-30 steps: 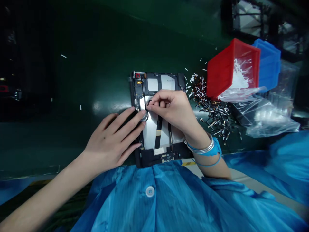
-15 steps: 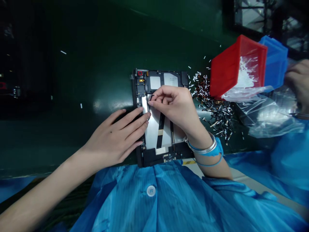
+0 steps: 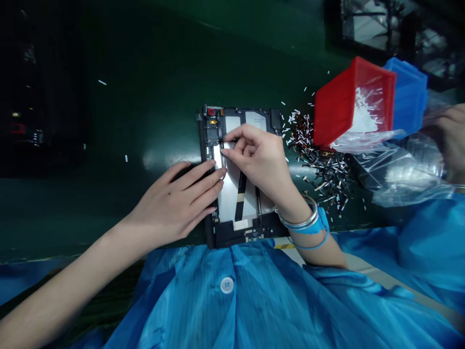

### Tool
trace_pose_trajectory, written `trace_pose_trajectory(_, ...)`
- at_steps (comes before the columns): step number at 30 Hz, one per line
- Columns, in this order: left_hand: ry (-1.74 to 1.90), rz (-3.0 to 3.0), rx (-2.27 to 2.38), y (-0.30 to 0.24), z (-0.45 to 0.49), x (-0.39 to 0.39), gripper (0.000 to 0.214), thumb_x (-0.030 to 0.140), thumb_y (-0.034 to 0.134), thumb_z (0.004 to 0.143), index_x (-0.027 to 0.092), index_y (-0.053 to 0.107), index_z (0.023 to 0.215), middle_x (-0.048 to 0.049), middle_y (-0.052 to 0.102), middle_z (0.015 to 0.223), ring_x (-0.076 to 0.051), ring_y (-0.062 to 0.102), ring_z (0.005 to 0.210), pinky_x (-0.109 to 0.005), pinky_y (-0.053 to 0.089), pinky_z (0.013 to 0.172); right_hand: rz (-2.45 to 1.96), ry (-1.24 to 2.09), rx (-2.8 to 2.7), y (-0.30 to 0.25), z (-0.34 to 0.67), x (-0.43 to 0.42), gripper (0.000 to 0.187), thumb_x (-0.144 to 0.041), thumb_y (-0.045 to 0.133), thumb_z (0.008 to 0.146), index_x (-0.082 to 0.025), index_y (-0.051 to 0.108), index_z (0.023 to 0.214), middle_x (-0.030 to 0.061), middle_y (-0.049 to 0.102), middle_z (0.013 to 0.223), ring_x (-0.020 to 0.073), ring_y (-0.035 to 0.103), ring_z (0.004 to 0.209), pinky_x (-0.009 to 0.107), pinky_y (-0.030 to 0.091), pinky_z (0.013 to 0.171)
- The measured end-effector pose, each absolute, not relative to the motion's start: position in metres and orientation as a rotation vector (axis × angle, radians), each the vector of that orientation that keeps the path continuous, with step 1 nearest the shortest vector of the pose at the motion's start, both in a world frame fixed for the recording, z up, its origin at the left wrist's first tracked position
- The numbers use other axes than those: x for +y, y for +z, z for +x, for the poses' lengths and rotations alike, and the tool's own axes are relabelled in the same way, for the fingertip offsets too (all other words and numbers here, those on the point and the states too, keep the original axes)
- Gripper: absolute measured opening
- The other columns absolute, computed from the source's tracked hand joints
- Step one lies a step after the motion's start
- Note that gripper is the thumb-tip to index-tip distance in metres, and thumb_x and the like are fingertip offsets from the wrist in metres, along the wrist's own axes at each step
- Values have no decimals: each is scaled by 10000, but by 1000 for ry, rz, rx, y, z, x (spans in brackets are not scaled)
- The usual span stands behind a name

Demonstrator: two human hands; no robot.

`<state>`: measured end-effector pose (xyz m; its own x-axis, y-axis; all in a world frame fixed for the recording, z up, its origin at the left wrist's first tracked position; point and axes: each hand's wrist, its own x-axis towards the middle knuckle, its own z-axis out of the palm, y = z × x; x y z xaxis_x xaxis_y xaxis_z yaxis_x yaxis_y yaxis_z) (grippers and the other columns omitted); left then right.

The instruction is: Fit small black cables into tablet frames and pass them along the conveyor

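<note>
An opened tablet (image 3: 225,231) lies on the green table, its black frame and silver inner surface showing. My left hand (image 3: 178,201) rests flat across its left edge, fingers stretched out and fingertips on the silver part. Over the upper left of the tablet, my right hand (image 3: 259,155) has thumb and forefinger close together at a thin black cable (image 3: 224,160); the exact grip is partly hidden by the fingertips. A wide black flex cable (image 3: 240,198) runs down the silver surface below my right hand.
Right of the tablet lies a heap of small black flex parts (image 3: 332,179) and scattered white strips (image 3: 294,116). Behind it stand a tilted red bin (image 3: 334,109), a blue bin (image 3: 412,97) and a clear plastic bag (image 3: 403,182). Another person's hand (image 3: 452,131) is at far right.
My right thumb and forefinger have shifted slightly up and left along the thin black cable, with a little more space between their tips. My left hand keeps its place on the tablet.
</note>
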<state>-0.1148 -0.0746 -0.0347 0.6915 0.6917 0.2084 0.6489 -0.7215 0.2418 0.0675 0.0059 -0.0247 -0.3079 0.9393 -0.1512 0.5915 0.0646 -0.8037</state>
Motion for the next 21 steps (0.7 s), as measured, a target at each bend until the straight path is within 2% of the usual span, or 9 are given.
trace_pose_trajectory(4,417,2723,1219,-31,-107,-62,358,236,418,961,90,591,1238,-152,565,1346,-324,505,1268,-509,443,988,-1530,1051,-1859,-16,74,3,197,-260,628,824,-245,636,1021,-46,507,635,108,489,588,242,363,550)
trace_pose_trajectory(7,408,2596,1317,-28,-103,-52,353,199,426,945,105,579,1249,-143,565,1351,-331,479,1288,-545,407,1018,-1513,870,-1864,-3,93,-8,159,-308,603,850,-237,654,983,-35,525,645,106,475,559,251,366,544)
trace_pose_trajectory(10,495,2474,1367,-25,-104,-59,374,187,416,948,157,522,1305,-105,537,1390,-301,453,1316,-519,421,1023,-1623,618,-1945,2,124,-28,149,-321,587,859,-227,672,938,-28,552,620,109,468,524,259,366,544)
trace_pose_trajectory(12,606,2350,1503,-27,-105,-76,430,202,441,943,196,445,1373,-99,483,1439,-298,418,1345,-514,413,1043,-1805,448,-2006,-1,143,-44,180,-350,589,854,-220,683,937,-23,558,589,117,479,512,257,341,530)
trace_pose_trajectory(14,686,2227,1683,-31,-102,-99,491,227,481,929,219,395,1412,-121,424,1478,-332,384,1363,-558,387,1060,-1972,358,-2046,-8,155,-61,263,-416,596,841,-207,691,968,-14,558,561,130,489,497,255,303,503)
trace_pose_trajectory(17,675,2097,1733,-35,-93,-134,560,287,511,921,231,345,1452,-149,377,1501,-378,354,1371,-624,373,1057,-2058,502,-2055,-15,157,-80,471,-523,589,823,-174,656,1131,-6,571,561,146,503,487,263,314,495)
trace_pose_trajectory(19,663,1969,1720,-33,-87,-149,593,297,528,913,261,326,1469,-129,395,1492,-375,372,1362,-609,410,1050,-2020,691,-2010,-16,150,-86,554,-550,575,827,-163,610,1222,-9,579,576,144,504,489,269,351,510)
trace_pose_trajectory(21,691,1879,1728,-28,-85,-157,616,257,516,913,312,293,1484,-83,411,1488,-358,444,1316,-561,484,1014,-1941,892,-1931,-14,143,-86,559,-538,562,843,-167,586,1259,-17,588,603,134,503,499,267,380,529)
